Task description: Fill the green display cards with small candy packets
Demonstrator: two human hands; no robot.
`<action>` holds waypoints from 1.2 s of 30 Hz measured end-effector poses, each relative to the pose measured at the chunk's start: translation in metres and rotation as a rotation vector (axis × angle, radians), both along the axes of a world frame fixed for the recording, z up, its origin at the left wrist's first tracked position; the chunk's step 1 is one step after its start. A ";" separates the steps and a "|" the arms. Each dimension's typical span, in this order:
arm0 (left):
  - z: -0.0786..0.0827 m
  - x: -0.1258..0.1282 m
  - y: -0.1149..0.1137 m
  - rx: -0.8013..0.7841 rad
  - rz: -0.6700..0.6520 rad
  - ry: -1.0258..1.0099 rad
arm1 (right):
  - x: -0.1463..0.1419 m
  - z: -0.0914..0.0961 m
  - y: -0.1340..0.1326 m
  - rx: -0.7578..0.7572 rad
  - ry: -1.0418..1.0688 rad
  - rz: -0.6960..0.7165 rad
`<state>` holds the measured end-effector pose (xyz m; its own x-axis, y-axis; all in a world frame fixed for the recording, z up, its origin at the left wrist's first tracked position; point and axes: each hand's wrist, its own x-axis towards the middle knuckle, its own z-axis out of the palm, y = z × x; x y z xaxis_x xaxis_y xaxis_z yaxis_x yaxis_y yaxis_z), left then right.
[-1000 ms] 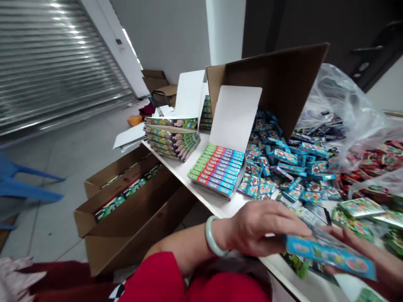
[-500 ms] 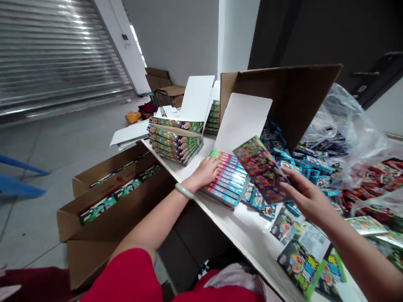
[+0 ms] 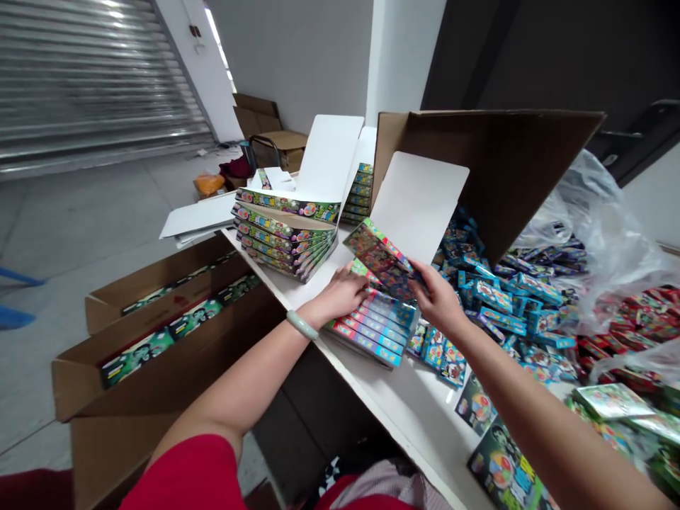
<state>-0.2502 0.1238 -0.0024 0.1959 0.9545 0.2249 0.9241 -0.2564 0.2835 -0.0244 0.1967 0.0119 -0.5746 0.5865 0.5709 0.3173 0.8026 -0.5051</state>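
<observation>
My right hand (image 3: 437, 297) grips a colourful flat packet (image 3: 378, 253) and holds it tilted over an open white display box (image 3: 372, 327) filled with rows of slim colourful packs. My left hand (image 3: 343, 290), with a pale green bangle on the wrist, rests its curled fingers on the far left end of the packs in that box. The box's white lid (image 3: 419, 202) stands upright behind the packet.
A stack of closed display boxes (image 3: 284, 230) stands left of the open one. A big cardboard carton (image 3: 489, 166) spills blue packs (image 3: 494, 297) over the white table (image 3: 404, 404). Red packs in clear plastic (image 3: 632, 326) lie right. Another carton (image 3: 154, 340) stands on the floor.
My right hand has carried the colourful packet left and down over the open box. My left hand stays on the packs. The view has shifted slightly.
</observation>
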 end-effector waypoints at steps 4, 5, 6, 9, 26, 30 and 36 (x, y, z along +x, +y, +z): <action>-0.002 -0.005 -0.002 -0.006 -0.018 -0.026 | -0.007 -0.009 0.004 0.060 -0.043 0.054; -0.003 -0.006 -0.003 -0.008 -0.025 -0.032 | -0.006 -0.010 0.006 0.069 -0.046 0.063; -0.003 -0.007 -0.003 -0.011 -0.033 -0.037 | -0.006 -0.010 0.007 0.075 -0.044 0.070; -0.004 -0.009 -0.003 -0.017 -0.055 -0.052 | -0.006 -0.009 0.009 0.066 -0.013 0.075; -0.014 -0.015 -0.005 -0.125 -0.012 -0.193 | -0.020 -0.042 0.016 0.051 -0.082 0.042; -0.019 -0.030 -0.011 -0.100 0.033 -0.358 | -0.004 -0.039 0.022 0.084 -0.215 0.166; -0.021 -0.052 0.001 -0.005 0.351 -0.620 | 0.004 -0.029 0.016 0.093 -0.393 0.172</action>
<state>-0.3020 0.1250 -0.0233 -0.2863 0.9389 0.1912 0.6197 0.0293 0.7843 -0.0208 0.2125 -0.0176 -0.8437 0.4195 0.3349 0.3286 0.8970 -0.2958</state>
